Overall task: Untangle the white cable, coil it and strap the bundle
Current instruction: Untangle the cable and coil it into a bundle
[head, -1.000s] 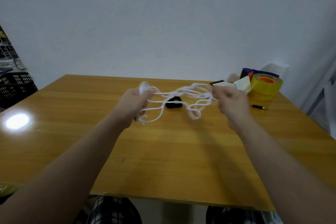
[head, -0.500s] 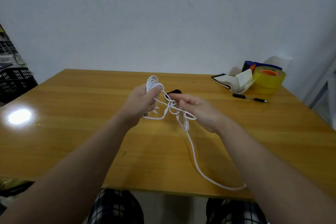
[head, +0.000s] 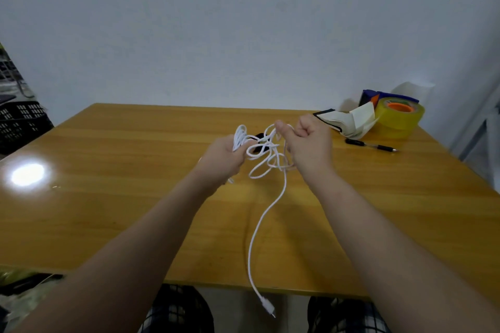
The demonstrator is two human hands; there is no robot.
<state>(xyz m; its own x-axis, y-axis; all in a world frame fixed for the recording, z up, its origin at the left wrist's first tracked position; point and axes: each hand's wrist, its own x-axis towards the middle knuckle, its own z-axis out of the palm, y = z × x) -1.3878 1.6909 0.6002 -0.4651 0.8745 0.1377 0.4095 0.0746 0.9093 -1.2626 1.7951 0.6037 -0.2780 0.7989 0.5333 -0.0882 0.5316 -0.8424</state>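
head view, and i see both bare hands raised above the wooden table, close together near its middle. my left hand is curled closed around a bunch of loops of the white cable, the loop tops standing up above the fist. my right hand is clenched too, thumb up, gripping another part of the same tangle just beside the left one; i cannot tell exactly which strands each finger pins. between the two fists the cable crosses itself in several loose loops, hanging a little below the knuckles. from under the right hand one free length drops down, runs toward me across the table and past its near edge, ending in a small connector that dangles above my lap. behind the tangle, partly hidden by it, a small black object lies on the table. well off to the right sit a roll of yellowish tape, some folded paper and a dark pen
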